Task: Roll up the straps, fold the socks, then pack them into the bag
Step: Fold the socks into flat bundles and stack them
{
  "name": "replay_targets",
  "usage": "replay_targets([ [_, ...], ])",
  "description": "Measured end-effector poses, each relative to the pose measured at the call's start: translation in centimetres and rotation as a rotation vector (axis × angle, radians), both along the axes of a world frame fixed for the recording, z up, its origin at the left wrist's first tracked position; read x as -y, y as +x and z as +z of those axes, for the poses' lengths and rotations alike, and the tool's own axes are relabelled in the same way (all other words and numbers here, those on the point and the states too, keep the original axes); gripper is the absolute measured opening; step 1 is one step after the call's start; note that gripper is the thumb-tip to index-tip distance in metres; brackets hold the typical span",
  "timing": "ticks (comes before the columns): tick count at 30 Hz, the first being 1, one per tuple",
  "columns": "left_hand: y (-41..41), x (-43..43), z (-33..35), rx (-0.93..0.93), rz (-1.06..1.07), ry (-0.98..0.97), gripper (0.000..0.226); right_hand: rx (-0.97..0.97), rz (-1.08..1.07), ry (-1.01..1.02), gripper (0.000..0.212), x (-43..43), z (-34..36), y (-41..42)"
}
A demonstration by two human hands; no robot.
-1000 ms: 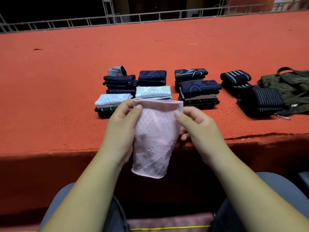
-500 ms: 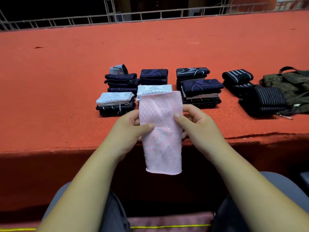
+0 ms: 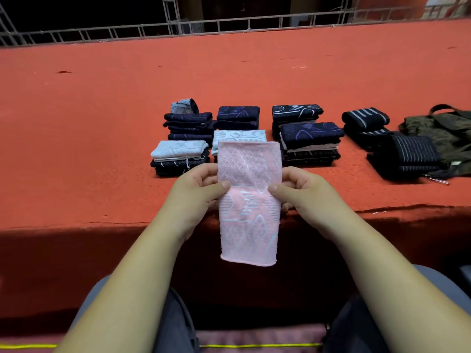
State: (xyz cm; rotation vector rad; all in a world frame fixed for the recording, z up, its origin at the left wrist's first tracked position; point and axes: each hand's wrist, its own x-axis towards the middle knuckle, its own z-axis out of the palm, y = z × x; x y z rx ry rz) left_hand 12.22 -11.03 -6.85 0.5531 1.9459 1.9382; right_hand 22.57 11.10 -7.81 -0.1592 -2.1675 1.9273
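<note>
Sliding down from its top corners, the left hand (image 3: 196, 193) and right hand (image 3: 304, 193) are now pinching the pink patterned knit sock (image 3: 248, 225) at mid-length by its nine and three o'clock edges, keeping it flat between them, equally near both, its long axis running twelve to six over the red felt-covered table's (image 3: 102, 154) near edge.

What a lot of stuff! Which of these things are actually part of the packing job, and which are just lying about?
Part of the job: pink sock, pinched by left hand and right hand; folded sock stacks; rolled straps; green bag.
Just lying about: metal railing behind the red table; yellow line on the floor.
</note>
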Motion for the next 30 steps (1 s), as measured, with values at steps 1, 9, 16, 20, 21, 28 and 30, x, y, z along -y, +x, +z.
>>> replay_targets([
  [1, -0.1, 0.0, 0.0, 0.010, -0.004, 0.006, 0.029, 0.004, -0.010, -0.013, 0.013, 0.0, 0.0, 0.0],
  [9, 0.2, -0.1, 0.1, 0.050, 0.002, 0.044, 0.033, -0.005, -0.019, -0.081, 0.020, 0.1, 0.2, 0.0],
  [16, 0.3, -0.1, 0.1, 0.104, 0.018, 0.090, 0.033, -0.008, -0.018, -0.147, 0.034, 0.2, 0.6, 0.2],
  [20, 0.1, -0.1, 0.0, 0.112, 0.016, 0.088, 0.028, -0.018, -0.023, -0.134, 0.034, 0.3, 1.1, 0.7],
  [21, 0.2, -0.2, 0.1, 0.121, 0.021, 0.089, 0.027, -0.022, -0.031, -0.113, 0.034, 0.2, 1.2, 0.9],
  [28, 0.1, -0.1, 0.2, 0.167, 0.014, 0.105, 0.029, -0.013, -0.052, -0.212, 0.042, -0.4, 0.6, 0.4],
  [30, 0.0, -0.1, 0.2, 0.178, 0.015, 0.113, 0.025, -0.023, -0.028, -0.290, 0.042, -0.5, 0.4, 0.2],
])
